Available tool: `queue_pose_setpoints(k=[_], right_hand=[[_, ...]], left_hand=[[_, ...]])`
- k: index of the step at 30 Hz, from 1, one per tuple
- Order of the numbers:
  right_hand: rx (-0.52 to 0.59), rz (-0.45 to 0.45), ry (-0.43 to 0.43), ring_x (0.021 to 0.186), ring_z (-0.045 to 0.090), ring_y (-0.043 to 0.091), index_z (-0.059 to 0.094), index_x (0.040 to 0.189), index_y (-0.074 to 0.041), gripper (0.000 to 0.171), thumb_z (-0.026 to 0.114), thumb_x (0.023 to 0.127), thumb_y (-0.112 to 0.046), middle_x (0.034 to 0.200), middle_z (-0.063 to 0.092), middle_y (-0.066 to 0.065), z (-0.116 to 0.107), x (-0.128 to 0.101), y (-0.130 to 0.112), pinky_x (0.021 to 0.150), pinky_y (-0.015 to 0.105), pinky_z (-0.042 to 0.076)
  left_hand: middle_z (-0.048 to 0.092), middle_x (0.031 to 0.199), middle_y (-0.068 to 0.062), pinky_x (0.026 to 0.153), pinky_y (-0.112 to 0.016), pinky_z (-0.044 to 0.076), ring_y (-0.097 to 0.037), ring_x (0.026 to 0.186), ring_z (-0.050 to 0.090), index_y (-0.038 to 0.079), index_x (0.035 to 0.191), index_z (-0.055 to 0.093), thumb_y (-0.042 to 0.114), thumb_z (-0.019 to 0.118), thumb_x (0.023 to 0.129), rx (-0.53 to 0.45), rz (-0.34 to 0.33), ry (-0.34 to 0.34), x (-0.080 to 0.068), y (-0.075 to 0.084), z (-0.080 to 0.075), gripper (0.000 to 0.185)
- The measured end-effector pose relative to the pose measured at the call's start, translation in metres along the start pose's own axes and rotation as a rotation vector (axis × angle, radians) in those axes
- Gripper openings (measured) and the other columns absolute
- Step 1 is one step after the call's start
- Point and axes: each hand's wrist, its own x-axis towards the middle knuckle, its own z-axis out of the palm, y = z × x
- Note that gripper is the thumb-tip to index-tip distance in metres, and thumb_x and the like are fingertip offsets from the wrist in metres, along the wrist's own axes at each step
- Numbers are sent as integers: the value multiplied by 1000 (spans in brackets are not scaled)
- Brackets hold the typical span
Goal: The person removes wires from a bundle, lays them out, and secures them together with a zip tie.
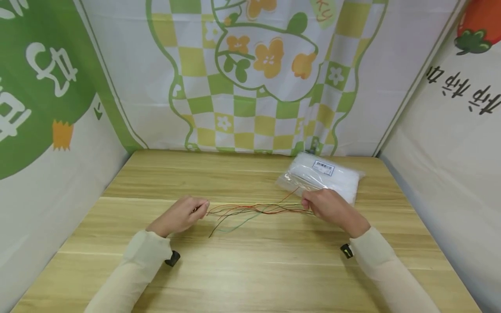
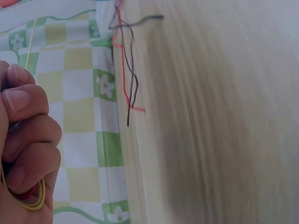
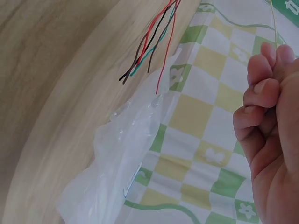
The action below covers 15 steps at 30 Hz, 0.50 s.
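Sleeves of pale cloth cover both forearms nearest the head camera, each with a small black clip at the wrist. Beyond them, the left hand (image 1: 181, 214) curls its fingers round one end of a bundle of thin wires (image 1: 254, 210), and the right hand (image 1: 328, 206) pinches the other end, so the red, green and dark strands stretch between them just above the wooden table (image 1: 250, 269). A few loose ends droop toward the tabletop.

Just behind the right hand lies a clear plastic bag (image 1: 326, 176) with a barcode label; it seems to hold white material, though the contents are too blurred to name.

The left wrist view alone shows a yellow loop, perhaps a rubber band or wire, under the curled fingers (image 2: 28, 140). The right wrist view alone shows a thin yellow strand rising from the pinched fingertips (image 3: 268, 65), and the cut wire ends beside the bag's crinkled edge.

Farthest back hangs a green and yellow chequered backdrop (image 1: 250, 87).
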Motion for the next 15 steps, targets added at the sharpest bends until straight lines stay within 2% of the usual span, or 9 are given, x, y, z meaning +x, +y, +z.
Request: queue_pose_setpoints(k=[4, 7, 11, 15], right_hand=[[16, -13, 12, 61, 55, 3, 60, 80, -16, 28, 69, 93, 6, 72, 67, -6, 2, -1, 1, 58, 30, 52], [49, 8, -11, 61, 51, 0, 59, 79, -17, 27, 71, 98, -2, 68, 60, -10, 6, -1, 4, 58, 26, 50], [71, 55, -63, 62, 46, -3, 61, 79, -16, 25, 70, 101, -9, 65, 49, -14, 11, -1, 7, 60, 24, 47], [77, 79, -86, 62, 44, -2, 61, 77, -14, 26, 70, 101, -11, 65, 45, -14, 13, 0, 7, 62, 25, 47]], left_hand=[[33, 64, 17, 56, -20, 31, 3, 56, 25, 19, 69, 43, 8, 47, 111, -40, 27, -5, -1, -1, 0, 44], [31, 62, 17, 56, -19, 30, 3, 55, 24, 19, 68, 42, 7, 47, 112, -64, 29, -39, -2, -2, 2, 45], [32, 61, 15, 56, -21, 32, 2, 53, 25, 18, 68, 43, 8, 45, 112, -68, -24, -125, -1, -2, 2, 45], [36, 61, 13, 57, -23, 34, 0, 53, 28, 17, 70, 47, 12, 42, 114, -52, -79, -191, 4, 0, 3, 44]])
